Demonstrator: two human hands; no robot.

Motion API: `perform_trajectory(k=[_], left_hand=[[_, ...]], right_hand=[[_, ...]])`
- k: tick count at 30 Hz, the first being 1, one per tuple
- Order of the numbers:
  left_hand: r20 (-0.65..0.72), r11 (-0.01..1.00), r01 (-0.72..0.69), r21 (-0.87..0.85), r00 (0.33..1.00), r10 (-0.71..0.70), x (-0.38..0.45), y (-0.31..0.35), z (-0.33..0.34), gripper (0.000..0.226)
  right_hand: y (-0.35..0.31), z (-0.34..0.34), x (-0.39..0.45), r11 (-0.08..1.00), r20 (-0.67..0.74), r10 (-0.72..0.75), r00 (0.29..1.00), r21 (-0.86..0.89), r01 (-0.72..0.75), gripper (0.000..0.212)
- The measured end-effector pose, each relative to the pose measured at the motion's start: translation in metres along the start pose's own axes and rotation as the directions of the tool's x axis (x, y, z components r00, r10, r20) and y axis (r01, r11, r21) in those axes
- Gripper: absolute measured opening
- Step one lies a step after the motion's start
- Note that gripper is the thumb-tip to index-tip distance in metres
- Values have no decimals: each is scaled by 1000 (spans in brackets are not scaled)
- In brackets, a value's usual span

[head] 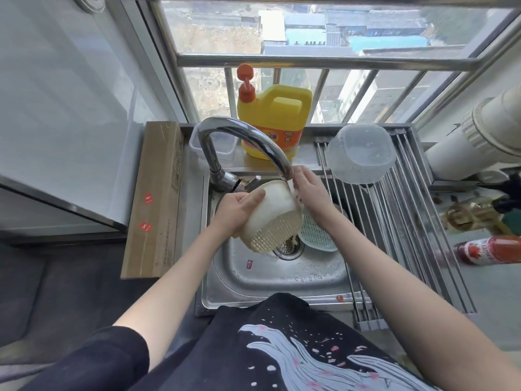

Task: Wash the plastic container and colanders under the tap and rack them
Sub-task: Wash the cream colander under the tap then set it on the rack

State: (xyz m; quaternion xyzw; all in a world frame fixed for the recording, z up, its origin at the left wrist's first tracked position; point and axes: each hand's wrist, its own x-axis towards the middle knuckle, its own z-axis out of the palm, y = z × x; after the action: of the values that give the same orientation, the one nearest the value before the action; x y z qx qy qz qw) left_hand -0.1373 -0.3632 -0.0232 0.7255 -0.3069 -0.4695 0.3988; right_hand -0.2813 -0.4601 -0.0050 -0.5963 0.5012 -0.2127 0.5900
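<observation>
The shiny metal sink point(253, 280) holds a pale green colander point(315, 234) that lies in its bowl beside the drain point(289, 249). A rack of metal bars point(394, 221) lies over the right side of the sink, and a clear plastic container point(359, 153) sits upside down on it. On the ledge behind the sink point(306, 159) stand a yellow soap jug point(275, 122) and a small clear box point(222, 146). A long cardboard box point(153, 198) lies along the left of the sink. On the desk point(485, 283) to the right lies a red bottle point(487, 249).
</observation>
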Motion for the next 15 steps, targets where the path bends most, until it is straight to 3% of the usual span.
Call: perform_trajectory(k=[3,7,10,15], left_hand=[[-112,977,75,-198,989,-99,2,-5,0,46],[-116,891,216,-400,952,-283,5,-11,-1,46],[71,650,364,-667,900,-431,5,-16,-4,52],[331,324,570,-755,758,-562,2,-4,-3,46]], right_hand=[[15,10,-11,1000,72,-18,997,9,17,42],[38,9,-12,980,156,124,980,133,-145,47],[48,-3,-14,913,218,195,956,317,-258,50],[35,-11,-25,871,168,151,974,443,-212,44]])
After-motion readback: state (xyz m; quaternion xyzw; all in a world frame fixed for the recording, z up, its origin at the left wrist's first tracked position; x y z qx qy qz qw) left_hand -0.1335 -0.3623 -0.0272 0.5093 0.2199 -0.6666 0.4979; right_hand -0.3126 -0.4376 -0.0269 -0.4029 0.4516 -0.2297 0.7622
